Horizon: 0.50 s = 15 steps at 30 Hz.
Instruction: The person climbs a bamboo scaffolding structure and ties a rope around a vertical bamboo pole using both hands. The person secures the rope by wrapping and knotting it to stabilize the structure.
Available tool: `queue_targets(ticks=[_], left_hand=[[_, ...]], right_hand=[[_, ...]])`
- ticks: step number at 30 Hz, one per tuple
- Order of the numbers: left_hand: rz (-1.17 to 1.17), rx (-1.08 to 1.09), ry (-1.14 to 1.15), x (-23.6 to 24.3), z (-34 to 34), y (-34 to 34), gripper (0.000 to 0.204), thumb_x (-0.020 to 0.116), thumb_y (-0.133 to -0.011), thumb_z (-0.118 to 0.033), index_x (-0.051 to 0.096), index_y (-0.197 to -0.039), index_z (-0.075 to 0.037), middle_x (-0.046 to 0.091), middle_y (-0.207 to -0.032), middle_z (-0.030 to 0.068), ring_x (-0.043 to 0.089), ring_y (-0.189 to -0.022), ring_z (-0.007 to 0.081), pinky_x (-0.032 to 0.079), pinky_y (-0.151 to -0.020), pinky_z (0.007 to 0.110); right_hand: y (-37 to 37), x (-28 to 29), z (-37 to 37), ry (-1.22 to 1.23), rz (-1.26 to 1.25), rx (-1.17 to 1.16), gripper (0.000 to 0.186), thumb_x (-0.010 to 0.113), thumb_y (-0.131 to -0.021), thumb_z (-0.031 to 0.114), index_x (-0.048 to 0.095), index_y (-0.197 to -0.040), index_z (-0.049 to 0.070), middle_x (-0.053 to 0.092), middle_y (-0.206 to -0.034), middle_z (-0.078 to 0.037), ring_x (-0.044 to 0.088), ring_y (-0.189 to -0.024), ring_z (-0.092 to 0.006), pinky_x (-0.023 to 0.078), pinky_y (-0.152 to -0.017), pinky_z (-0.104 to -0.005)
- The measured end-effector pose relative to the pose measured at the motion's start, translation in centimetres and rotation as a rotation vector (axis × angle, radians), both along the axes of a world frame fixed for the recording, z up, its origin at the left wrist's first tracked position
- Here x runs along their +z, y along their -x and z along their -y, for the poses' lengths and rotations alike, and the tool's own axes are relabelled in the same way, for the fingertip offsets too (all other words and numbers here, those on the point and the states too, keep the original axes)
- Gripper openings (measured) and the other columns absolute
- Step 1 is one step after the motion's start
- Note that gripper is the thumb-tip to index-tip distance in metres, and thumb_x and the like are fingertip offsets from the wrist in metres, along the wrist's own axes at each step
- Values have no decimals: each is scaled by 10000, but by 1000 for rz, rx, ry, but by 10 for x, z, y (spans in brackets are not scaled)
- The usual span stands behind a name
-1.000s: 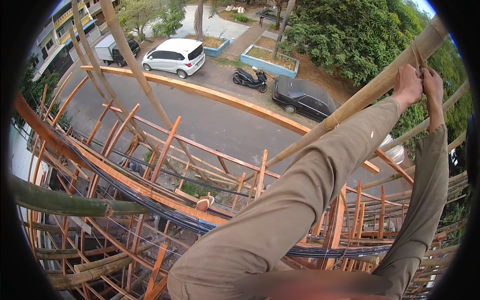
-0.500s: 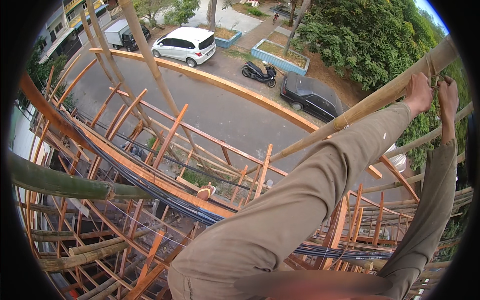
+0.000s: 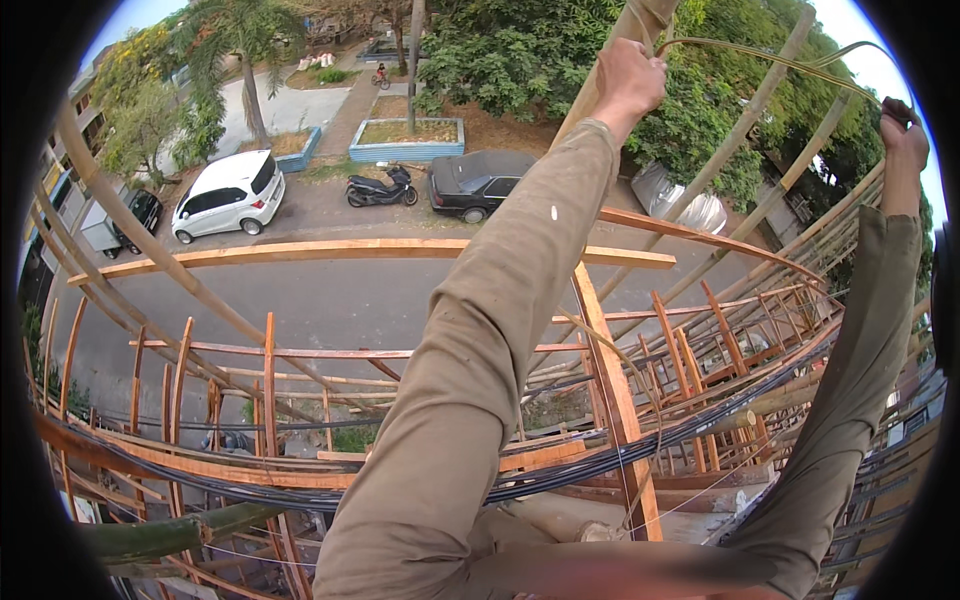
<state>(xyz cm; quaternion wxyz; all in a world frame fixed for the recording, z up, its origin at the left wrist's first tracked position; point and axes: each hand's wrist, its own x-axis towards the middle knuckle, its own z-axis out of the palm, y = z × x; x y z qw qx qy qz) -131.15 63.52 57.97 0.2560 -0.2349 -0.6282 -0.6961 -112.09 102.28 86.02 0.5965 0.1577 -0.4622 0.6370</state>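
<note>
A thick upright bamboo pole (image 3: 640,22) leans across the top of the head view, with a pale tan-green binding strip (image 3: 762,61) looped out from it to the right. My left hand (image 3: 628,85) is closed on the strip against the pole, knuckles up. My right hand (image 3: 904,135), far out at the upper right, grips the long end of that strip, its fingers closed and partly in shadow. Both forearms in olive sleeves reach up from the lower edge, the left one crossing the middle of the view.
Below are timber beams (image 3: 350,250), upright battens, bamboo poles (image 3: 140,230) and black cable bundles (image 3: 540,480). Farther down lie the street (image 3: 330,300), a white car (image 3: 228,195), a scooter (image 3: 380,188), a dark car (image 3: 470,200), a small cyclist (image 3: 382,76) and trees.
My view has swung right and upward. My right hand has pulled away rightward from the left, drawing the strip into a long loop; my left hand stays at the pole.
</note>
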Motion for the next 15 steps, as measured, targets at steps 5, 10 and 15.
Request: queue_targets(ticks=[5, 10, 15], left_hand=[[1, 17, 113, 9, 6, -6, 250, 771, -848, -228, 749, -811, 18, 733, -794, 191, 718, -783, 276, 545, -790, 389], [3, 49, 315, 17, 16, -10, 228, 719, -893, -247, 750, -939, -26, 728, -963, 239, 702, -958, 406, 538, -854, 474], [-103, 122, 399, 18, 21, -17, 240, 697, -885, -249, 741, -939, -19, 717, -963, 262, 688, -964, 440, 533, -855, 498]], right_hand=[[-45, -94, -40, 35, 681, -448, 192, 454, -1023, 121, 560, -1068, -33, 633, -889, -136, 598, -642, -180, 549, -569, -387], [-2, -188, 71, -1047, 1398, -1205, 422, 607, -963, 387, 695, -1103, -1, 713, -1068, -236, 653, -1077, -420, 509, -913, -491], [93, -199, 203, -1086, 564, -627, 464, 548, -1015, 405, 641, -1212, -5, 711, -1050, -201, 677, -1009, -357, 505, -902, -442]])
